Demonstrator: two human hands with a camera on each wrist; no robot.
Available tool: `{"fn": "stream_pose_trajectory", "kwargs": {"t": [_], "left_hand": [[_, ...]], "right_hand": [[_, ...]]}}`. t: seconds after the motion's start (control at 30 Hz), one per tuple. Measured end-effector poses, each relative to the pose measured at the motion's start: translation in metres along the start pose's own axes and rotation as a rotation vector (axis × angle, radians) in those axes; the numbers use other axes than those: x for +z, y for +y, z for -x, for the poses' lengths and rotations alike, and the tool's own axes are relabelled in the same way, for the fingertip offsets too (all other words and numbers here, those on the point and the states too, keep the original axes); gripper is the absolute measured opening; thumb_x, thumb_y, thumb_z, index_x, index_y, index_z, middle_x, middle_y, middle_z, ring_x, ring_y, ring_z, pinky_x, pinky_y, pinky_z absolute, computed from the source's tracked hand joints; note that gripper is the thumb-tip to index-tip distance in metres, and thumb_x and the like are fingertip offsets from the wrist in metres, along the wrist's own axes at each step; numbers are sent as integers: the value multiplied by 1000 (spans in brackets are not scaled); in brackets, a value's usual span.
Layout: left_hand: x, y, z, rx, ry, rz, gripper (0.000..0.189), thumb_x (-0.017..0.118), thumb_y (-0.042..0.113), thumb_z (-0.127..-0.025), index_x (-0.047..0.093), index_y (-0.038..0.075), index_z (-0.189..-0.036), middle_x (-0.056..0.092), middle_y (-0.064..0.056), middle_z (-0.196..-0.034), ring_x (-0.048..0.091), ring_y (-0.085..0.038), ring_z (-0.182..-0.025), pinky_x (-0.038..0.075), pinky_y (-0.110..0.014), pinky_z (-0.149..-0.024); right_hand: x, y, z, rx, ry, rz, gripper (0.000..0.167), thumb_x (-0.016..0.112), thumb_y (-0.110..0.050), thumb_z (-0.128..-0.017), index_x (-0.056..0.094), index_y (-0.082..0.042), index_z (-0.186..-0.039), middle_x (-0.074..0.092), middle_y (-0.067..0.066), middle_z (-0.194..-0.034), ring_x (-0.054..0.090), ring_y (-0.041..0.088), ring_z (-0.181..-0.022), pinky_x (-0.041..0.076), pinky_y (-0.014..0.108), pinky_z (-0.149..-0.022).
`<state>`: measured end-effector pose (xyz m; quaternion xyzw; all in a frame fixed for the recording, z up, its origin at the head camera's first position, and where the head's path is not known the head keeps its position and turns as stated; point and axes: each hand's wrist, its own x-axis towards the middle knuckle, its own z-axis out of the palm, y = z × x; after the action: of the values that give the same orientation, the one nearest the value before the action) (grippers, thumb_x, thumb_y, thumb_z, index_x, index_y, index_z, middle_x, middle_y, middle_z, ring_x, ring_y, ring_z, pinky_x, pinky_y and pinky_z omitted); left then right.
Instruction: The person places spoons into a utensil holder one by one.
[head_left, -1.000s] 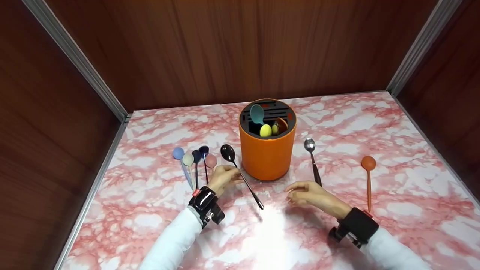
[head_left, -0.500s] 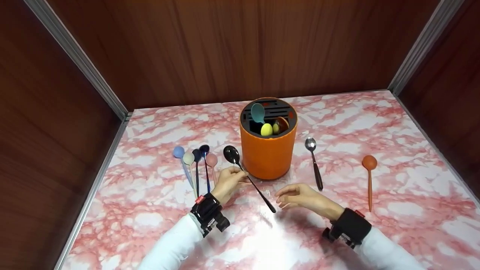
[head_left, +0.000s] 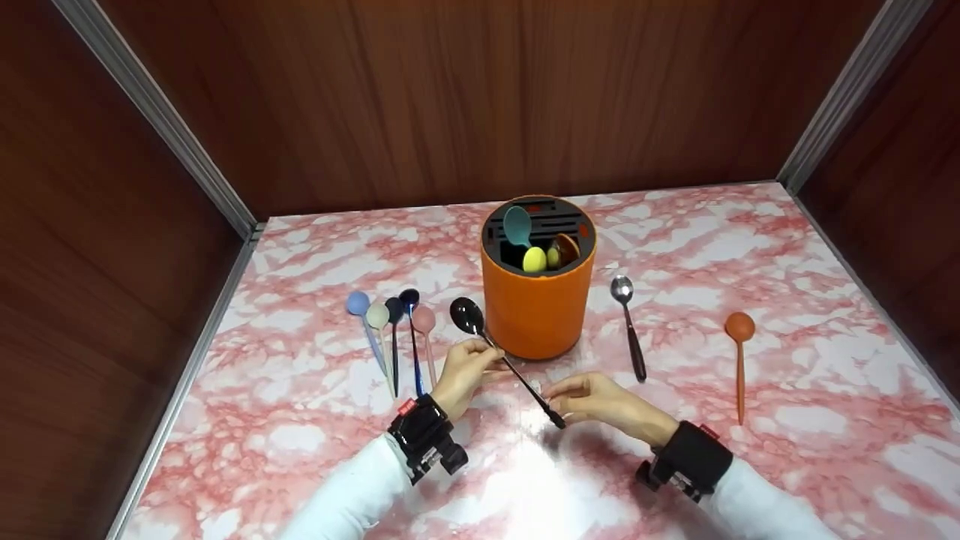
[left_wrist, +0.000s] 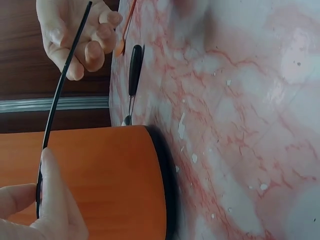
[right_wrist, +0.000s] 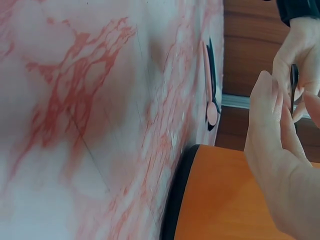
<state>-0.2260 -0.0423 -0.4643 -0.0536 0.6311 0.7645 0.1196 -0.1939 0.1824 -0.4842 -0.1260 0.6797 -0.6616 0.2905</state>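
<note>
My left hand (head_left: pixel 461 376) pinches a glossy black spoon (head_left: pixel 466 315) by the middle of its long thin handle. The spoon slants above the table, its bowl pointing away to the left. My right hand (head_left: pixel 604 406) is at the handle's lower end, fingertips right beside it. In the left wrist view the handle (left_wrist: pixel 53 107) crosses in front of the loosely bent right fingers (left_wrist: pixel 95 55). The right wrist view has that hand's fingers (right_wrist: pixel 262 115) nearly straight, the thumb apart from them. Just behind the spoon stands an orange cylindrical utensil holder (head_left: pixel 534 322) with a slotted dark top.
In the holder's opening are a teal spoon (head_left: pixel 517 225), a yellow spoon (head_left: pixel 534 259) and a brown one (head_left: pixel 566 249). Several spoons, among them a pink one (head_left: pixel 424 320), lie left. A steel spoon (head_left: pixel 622 289) and an orange spoon (head_left: pixel 739 327) lie right. Wooden panels (head_left: pixel 480 97) enclose the marbled table.
My left hand has carried the black spoon slightly right and nearer to me. My right hand has moved left, until its fingertips are at the handle's end.
</note>
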Motion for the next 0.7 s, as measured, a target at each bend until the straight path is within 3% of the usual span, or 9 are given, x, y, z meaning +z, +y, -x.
{"fn": "stream_pose_trajectory", "kwargs": {"t": [0.4,0.7], "left_hand": [[5,0,4,3,0,17,11,55,-10,-87,53,0,-84,61,-12,-79,63,-13,-66,59,-39,-80],[7,4,7,16,-6,30,12,56,-9,-88,54,2,-82,62,-8,-77,65,-15,-68,61,-32,-73]], "right_hand": [[1,2,0,0,5,53,34,60,-1,-88,59,17,-116,70,7,-96,64,10,-83,56,23,-75],[2,-7,4,-19,9,79,31,58,2,-87,58,19,-113,69,5,-90,62,9,-80,54,19,-71]]}}
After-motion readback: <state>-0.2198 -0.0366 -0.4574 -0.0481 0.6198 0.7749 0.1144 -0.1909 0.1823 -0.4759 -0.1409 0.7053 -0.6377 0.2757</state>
